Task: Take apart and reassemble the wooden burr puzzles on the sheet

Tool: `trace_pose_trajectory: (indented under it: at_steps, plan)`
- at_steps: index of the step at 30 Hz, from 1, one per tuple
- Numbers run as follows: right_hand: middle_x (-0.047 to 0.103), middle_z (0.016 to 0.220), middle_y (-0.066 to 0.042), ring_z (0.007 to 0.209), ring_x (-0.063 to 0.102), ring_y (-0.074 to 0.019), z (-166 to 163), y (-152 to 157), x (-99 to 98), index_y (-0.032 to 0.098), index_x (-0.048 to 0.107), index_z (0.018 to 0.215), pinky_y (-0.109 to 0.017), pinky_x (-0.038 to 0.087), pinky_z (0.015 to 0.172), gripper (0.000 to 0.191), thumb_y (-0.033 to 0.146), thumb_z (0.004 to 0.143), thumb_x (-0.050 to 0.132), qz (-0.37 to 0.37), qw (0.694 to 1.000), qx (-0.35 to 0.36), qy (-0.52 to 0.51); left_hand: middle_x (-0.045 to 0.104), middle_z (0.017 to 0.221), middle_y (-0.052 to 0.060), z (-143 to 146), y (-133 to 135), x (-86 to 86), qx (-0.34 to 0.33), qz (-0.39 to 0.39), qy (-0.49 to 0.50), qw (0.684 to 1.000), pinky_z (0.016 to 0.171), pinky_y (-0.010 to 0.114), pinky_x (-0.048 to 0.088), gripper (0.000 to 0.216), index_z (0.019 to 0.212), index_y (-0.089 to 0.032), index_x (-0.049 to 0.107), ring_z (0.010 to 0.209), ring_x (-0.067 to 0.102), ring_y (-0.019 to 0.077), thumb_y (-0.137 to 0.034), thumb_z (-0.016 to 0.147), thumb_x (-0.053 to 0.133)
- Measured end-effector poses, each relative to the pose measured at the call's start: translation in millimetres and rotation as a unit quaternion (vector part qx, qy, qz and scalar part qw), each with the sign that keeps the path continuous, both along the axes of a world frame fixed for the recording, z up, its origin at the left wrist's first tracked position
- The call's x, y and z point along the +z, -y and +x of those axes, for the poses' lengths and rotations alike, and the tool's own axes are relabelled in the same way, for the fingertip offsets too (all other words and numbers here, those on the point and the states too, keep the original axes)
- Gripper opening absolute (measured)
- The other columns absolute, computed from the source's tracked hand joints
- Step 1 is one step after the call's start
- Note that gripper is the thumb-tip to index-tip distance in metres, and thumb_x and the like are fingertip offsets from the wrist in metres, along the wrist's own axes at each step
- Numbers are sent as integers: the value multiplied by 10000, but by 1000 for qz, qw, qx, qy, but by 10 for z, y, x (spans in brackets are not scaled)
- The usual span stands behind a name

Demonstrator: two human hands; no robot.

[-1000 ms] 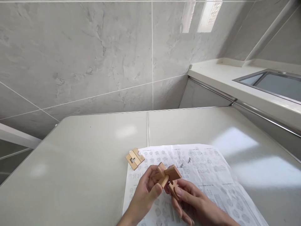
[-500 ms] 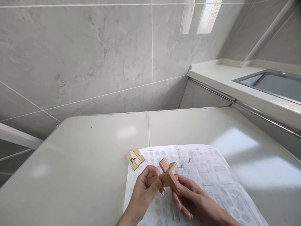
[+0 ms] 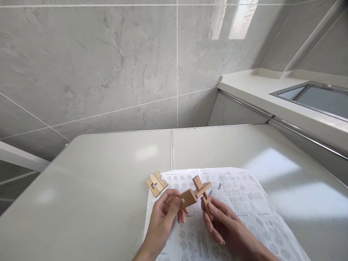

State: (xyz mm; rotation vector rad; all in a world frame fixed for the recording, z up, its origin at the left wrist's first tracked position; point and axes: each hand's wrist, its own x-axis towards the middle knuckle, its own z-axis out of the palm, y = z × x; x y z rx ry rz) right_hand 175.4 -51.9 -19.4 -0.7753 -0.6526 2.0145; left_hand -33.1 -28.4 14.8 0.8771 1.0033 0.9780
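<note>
Over the left half of the printed sheet (image 3: 244, 214), held up rather than lying on it, is a cluster of interlocked wooden blocks (image 3: 189, 198). The left hand (image 3: 164, 215) grasps its near-left end, thumb on top and fingers curled beneath. The cluster's thick block has its long axis running rightward and slightly toward the sheet's far edge, its blunt end facing the right hand (image 3: 228, 224). From it one bar slants toward the sheet's far right, and another crosses that bar, its top end tipped to the sheet's far left.

The right hand, over the middle of the sheet, pinches a notched wooden piece (image 3: 206, 206) between thumb and fingers; this piece leans from far left to near right. Whether it touches the cluster cannot be told.

Flat wooden pieces (image 3: 157, 184) sit side by side at the sheet's far-left corner, overlapping its edge. Left of the sheet, a broad stretch of the surface (image 3: 95, 192) runs to its slanting side edge; beyond the sheet, another strip reaches the far edge, before the tiled wall (image 3: 108, 69).
</note>
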Motion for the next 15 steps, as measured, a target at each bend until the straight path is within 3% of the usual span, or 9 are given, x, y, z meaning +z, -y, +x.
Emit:
trace_pose_trajectory:
  at_steps: [6,10,15]
  plan:
    - [600,726,48,437,373,-20,36,-29,3,192,607,915,-169,321,472,431,576,1011,777,-8,999,-50,6,708,731,15,-4,24,-10,14,60,-172,983,709,294,507,441,1084,-217,719,721,660,193,-649,1027,650]
    - [616,740,41,438,382,-25,55,-39,11,194,603,908,-181,334,477,427,573,1024,762,-2,999,-52,-2,795,978,62,13,55,-44,-12,121,-253,960,801,307,561,325,1077,-241,734,909,749,232,-549,1066,632]
    - [620,732,38,446,389,-28,56,-40,50,193,578,881,-185,333,492,429,552,1040,750,12,999,-47,-3,804,974,53,52,66,-111,-40,193,-303,933,789,311,593,218,1030,-252,727,879,767,228,-416,1099,600]
